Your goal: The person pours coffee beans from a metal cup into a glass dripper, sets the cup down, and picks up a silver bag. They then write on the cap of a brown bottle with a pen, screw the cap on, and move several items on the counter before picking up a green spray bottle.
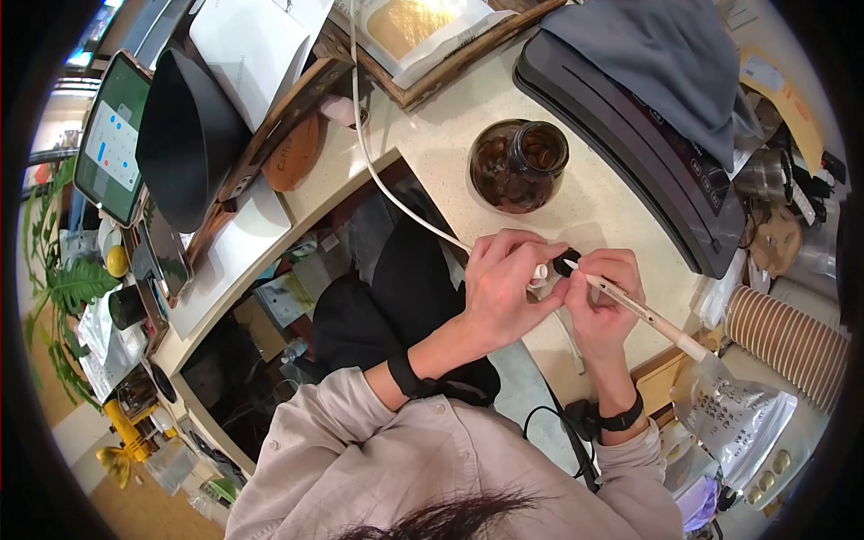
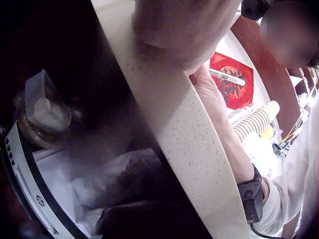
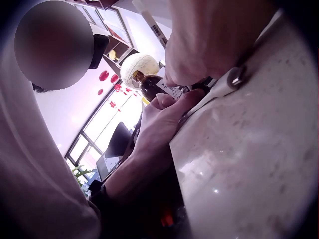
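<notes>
And here, above the pale table, a small black object is pinched in the curled fingers of the left hand, while a pale pen is gripped by the fingers of the right hand, its tip held right at the black object. The white cable is partly covered by the left hand, and beyond both hands a glass jar of dark brown contents is seen standing on the table, near a long black appliance partly draped in grey cloth.
</notes>
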Action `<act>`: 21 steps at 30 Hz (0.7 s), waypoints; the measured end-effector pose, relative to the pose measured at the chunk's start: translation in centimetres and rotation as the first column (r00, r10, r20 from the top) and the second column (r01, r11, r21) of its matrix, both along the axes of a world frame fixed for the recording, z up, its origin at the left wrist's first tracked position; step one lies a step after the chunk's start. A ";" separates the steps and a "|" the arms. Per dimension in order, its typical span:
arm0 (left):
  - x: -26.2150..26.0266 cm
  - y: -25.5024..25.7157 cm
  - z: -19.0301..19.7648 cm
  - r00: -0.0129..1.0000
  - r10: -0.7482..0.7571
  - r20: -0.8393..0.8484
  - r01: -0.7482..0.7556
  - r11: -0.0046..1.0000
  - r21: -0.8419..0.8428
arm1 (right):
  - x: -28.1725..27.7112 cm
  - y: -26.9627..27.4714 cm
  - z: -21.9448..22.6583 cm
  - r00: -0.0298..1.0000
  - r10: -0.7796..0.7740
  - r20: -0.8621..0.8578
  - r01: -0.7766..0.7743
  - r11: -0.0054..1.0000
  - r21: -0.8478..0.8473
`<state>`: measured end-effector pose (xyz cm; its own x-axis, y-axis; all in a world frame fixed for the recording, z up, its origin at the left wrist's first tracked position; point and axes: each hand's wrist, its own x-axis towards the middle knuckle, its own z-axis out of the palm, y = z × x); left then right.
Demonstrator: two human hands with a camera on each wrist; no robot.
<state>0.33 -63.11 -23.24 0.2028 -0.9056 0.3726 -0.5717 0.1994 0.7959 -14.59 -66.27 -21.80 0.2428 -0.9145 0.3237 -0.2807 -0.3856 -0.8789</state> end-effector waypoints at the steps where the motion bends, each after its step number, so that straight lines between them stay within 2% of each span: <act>1: 0.0 0.0 0.0 1.000 0.000 -0.002 0.000 1.000 -0.002 | 0.0 0.0 0.0 1.000 0.002 -0.007 -0.002 1.000 -0.006; 6: -0.1 -0.1 -0.3 1.000 0.012 0.004 -0.012 1.000 -0.022 | -0.3 0.0 -0.2 1.000 -0.014 -0.020 0.013 1.000 -0.023; 9: -0.1 -0.1 -0.3 1.000 0.019 0.009 -0.019 1.000 -0.023 | -0.3 0.3 -0.6 0.998 -0.056 0.004 0.056 0.998 0.025; 15: 0.0 -0.1 -0.3 1.000 0.011 0.014 -0.011 1.000 -0.025 | -0.2 -0.1 0.0 0.998 -0.020 -0.055 0.018 0.999 -0.030; 18: 0.0 -0.1 -0.2 1.000 0.014 0.021 -0.013 1.000 -0.020 | -0.1 0.0 0.2 0.998 -0.026 -0.050 0.026 1.000 0.001; 21: 0.0 -0.1 -0.2 1.000 0.013 0.021 -0.012 1.000 -0.018 | -0.3 -0.1 -0.5 0.997 -0.060 -0.042 0.058 0.997 -0.042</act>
<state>0.30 -63.17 -23.42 0.2059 -0.8963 0.3928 -0.5908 0.2061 0.7801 -14.86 -66.40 -22.32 0.2036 -0.9137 0.3518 -0.3412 -0.4030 -0.8492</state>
